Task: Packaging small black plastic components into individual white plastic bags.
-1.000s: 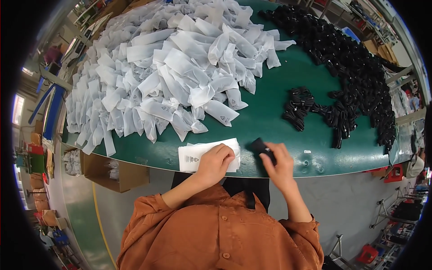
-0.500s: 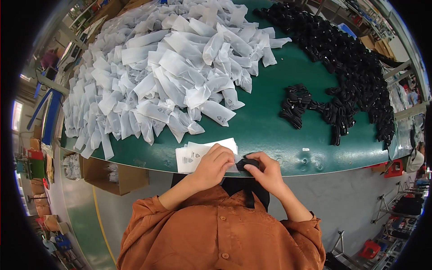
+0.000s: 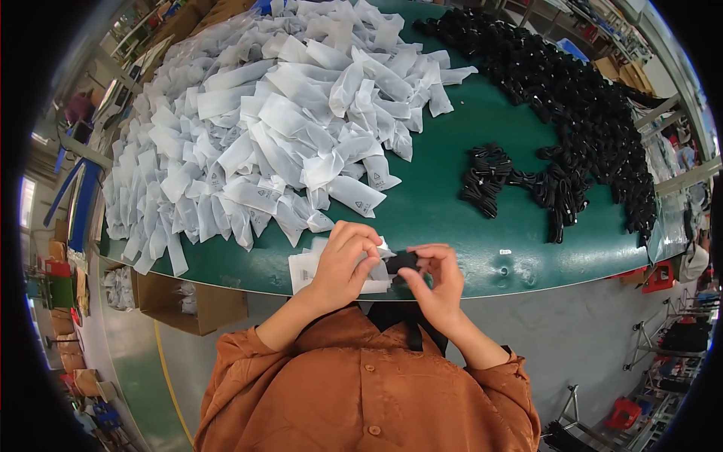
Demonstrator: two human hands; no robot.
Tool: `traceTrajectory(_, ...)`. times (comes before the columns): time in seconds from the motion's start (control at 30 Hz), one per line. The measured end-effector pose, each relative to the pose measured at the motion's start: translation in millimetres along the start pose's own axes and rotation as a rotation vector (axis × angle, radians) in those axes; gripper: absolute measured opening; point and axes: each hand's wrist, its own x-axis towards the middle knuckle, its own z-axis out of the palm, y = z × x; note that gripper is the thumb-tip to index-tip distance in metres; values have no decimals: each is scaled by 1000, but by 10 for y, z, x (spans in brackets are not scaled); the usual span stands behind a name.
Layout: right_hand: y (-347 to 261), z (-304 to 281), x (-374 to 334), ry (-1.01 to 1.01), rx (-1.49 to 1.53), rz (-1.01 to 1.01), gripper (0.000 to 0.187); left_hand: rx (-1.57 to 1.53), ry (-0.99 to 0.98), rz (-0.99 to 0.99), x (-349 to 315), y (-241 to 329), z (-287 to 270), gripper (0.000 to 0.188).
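My left hand [image 3: 348, 260] is at the table's front edge, its thumb and fingers pinched on the mouth of a frosted white bag [image 3: 385, 251]. Just right of it, my right hand [image 3: 440, 282] has a coiled black cable [image 3: 403, 261] between thumb and fingers. The left end of the coil meets the bag's opening; how far it is inside cannot be made out. Under my left hand lies a stack of flat white bags [image 3: 300, 272] with small dark print, partly covered by the hand.
A large heap of filled white bags [image 3: 279, 135] covers the green table's [image 3: 437, 173] left and middle. Coiled black cables pile along the right side [image 3: 595, 113], with a smaller cluster [image 3: 486, 181] nearer. A cardboard box [image 3: 192, 305] stands below the left front edge.
The black cable and the bag's mouth have come together between my hands. My right hand's fingers have straightened and spread somewhat around the coil. My left hand has shifted slightly up and left.
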Motion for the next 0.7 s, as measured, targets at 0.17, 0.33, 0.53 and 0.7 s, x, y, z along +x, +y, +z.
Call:
traceTrajectory(0.17,45,-18,45,-109,-153,-179,34,-47,-36,-29,34,-22,-3,10)
traceTrajectory(0.33,-186,-68,234,-155,-214,-424,33,-290,2,-216,133,-19,-144,10)
traceTrajectory(0.53,24,-640,752,246,-806,-401,17,-470,418,-378,856,-359,-1002,21)
traceTrajectory(0.7,454,-1051,792,190,-1285,-367,33,385,582,86,722,-477,-834,29)
